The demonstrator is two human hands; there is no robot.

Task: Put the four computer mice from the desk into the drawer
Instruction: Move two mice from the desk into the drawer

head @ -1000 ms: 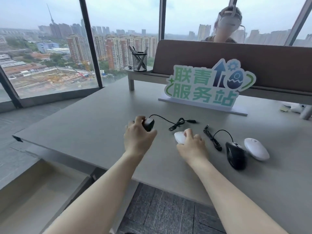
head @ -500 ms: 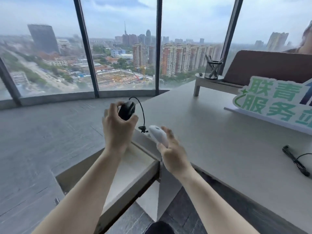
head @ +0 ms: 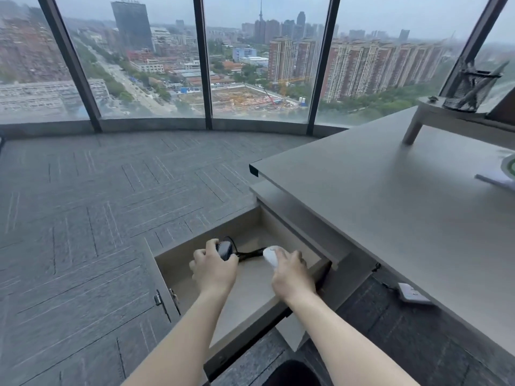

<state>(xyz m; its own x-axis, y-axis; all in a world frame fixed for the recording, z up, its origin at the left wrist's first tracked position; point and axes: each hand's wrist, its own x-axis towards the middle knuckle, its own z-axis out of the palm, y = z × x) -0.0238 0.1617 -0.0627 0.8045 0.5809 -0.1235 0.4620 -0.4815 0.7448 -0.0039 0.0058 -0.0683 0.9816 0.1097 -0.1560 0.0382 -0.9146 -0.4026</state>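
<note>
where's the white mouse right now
In the head view the white mouse is low inside the open drawer, gripped by the right hand, just right of the black mouse in the left hand.

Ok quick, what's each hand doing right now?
Left hand: closed around the black mouse, down inside the drawer.
Right hand: closed around the white mouse, also inside the drawer.

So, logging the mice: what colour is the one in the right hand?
White, seen in the head view.
</note>
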